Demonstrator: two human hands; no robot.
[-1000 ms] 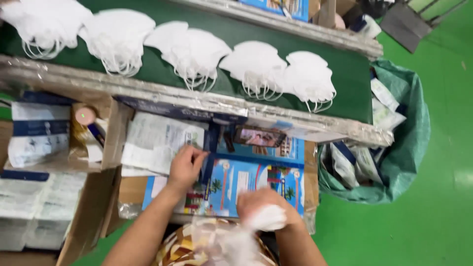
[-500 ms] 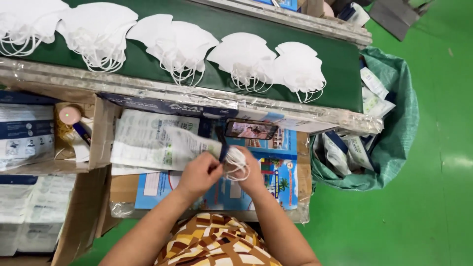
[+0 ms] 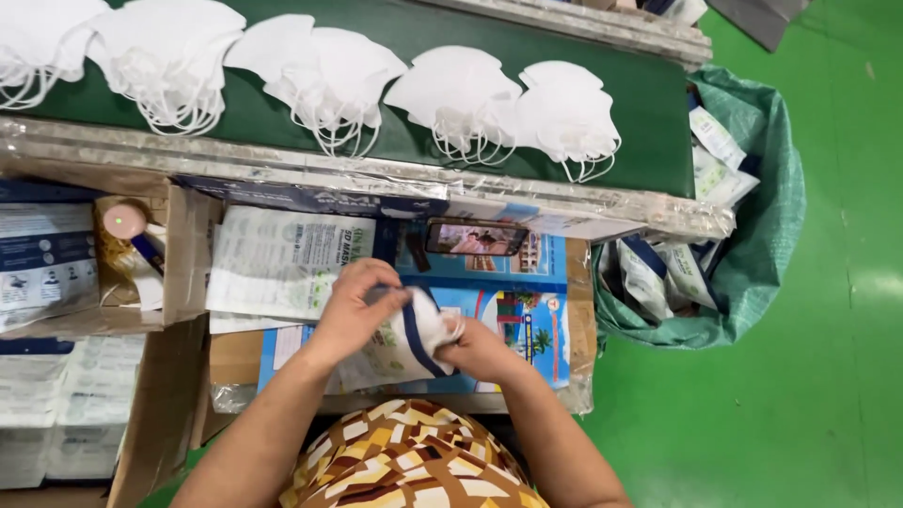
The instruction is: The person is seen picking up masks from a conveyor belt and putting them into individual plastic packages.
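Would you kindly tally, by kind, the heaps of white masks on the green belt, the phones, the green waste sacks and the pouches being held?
Heaps of white masks on the green belt: 5, at
Phone: 1
Green sack: 1
Pouch held by left hand and right hand: 1
Total: 8

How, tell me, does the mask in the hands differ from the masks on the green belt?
The mask in the hands is partly inside a printed pouch, pinched by the left hand and right hand; the masks on the green belt lie bare and untouched. The held one is single; those on the belt sit in stacks with ear loops hanging out. All are white and cup-shaped.
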